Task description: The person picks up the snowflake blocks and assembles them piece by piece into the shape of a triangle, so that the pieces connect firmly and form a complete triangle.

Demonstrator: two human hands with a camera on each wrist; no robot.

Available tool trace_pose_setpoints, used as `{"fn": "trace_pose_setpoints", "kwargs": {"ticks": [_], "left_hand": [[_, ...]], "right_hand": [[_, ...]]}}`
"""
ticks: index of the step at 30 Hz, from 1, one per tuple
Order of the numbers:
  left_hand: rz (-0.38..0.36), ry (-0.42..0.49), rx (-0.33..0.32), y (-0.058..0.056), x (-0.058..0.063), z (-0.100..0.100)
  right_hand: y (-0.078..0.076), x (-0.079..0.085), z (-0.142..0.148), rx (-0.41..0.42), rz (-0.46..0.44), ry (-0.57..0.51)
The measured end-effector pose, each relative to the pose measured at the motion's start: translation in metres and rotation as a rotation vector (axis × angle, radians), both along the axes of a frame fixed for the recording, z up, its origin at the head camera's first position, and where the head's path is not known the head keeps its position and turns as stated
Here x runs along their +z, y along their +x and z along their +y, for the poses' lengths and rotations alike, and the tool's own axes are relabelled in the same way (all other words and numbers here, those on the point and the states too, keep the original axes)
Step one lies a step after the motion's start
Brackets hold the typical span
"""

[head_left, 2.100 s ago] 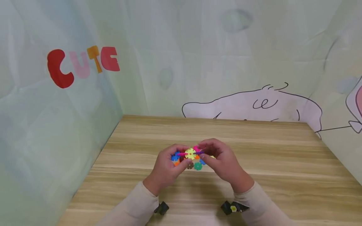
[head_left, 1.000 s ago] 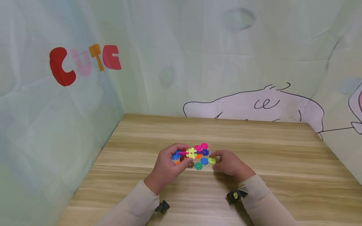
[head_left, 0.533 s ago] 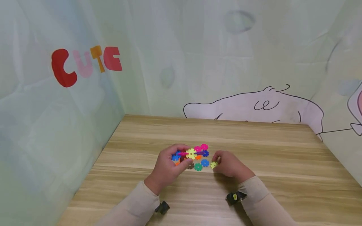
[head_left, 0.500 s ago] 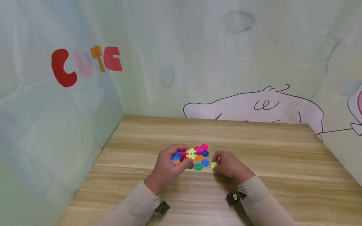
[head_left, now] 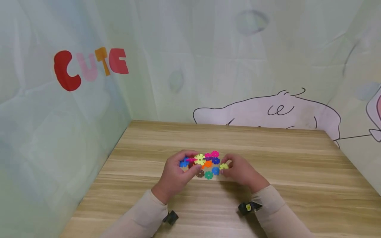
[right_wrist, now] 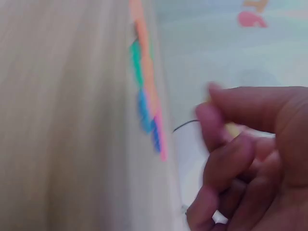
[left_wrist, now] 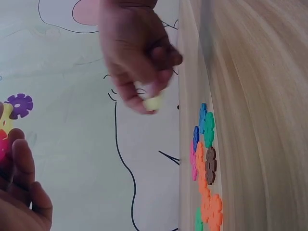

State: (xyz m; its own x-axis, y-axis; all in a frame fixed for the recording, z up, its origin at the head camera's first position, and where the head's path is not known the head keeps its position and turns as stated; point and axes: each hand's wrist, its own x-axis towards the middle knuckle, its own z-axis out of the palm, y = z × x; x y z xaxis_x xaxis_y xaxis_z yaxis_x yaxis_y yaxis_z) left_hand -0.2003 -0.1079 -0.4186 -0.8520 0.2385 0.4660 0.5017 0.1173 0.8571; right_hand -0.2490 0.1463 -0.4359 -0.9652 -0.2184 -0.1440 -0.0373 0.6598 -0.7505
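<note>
My left hand [head_left: 175,172] holds a joined piece of notched plastic snowflake discs above the table. In it a yellow disc [head_left: 200,159] faces me, with a pink disc [head_left: 191,160] edge-on to its left. The purple disc [left_wrist: 20,106] of this piece shows in the left wrist view. Right of it, my right hand [head_left: 242,172] pinches a separate yellow snowflake disc [head_left: 224,166] between thumb and fingers. That disc is blurred in the left wrist view and mostly hidden by fingers in the right wrist view. The two hands are apart.
Loose snowflake discs lie on the wooden table [head_left: 253,145] beneath and between the hands: green [head_left: 208,175], light blue [head_left: 215,170], dark blue [head_left: 215,160], brown [head_left: 200,173], orange [head_left: 208,163], pink [head_left: 215,154] and others. Printed fabric walls [head_left: 166,66] enclose the table's left and back.
My right hand left the joined piece, went down to the right and took the loose yellow disc from the table. It has now risen slightly with it. My left hand has barely moved.
</note>
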Motion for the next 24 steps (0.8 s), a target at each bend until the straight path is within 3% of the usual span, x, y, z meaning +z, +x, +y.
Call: {"fn": "trace_pose_setpoints", "kwargs": {"ticks": [5, 10, 20, 24], "left_hand": [[-0.011, 0.016, 0.018, -0.001, 0.0, 0.0], [-0.026, 0.033, 0.021, 0.0, 0.003, 0.0], [-0.025, 0.023, 0.033, 0.001, 0.003, 0.001], [-0.031, 0.037, 0.004, 0.001, 0.003, 0.001]], "right_hand": [[0.007, 0.021, -0.002, 0.015, 0.041, -0.289], [0.019, 0.039, -0.003, 0.09, 0.089, -0.446], [0.03, 0.048, -0.004, 0.222, 0.11, -0.544], [0.031, 0.047, -0.003, 0.257, 0.132, -0.54]]}}
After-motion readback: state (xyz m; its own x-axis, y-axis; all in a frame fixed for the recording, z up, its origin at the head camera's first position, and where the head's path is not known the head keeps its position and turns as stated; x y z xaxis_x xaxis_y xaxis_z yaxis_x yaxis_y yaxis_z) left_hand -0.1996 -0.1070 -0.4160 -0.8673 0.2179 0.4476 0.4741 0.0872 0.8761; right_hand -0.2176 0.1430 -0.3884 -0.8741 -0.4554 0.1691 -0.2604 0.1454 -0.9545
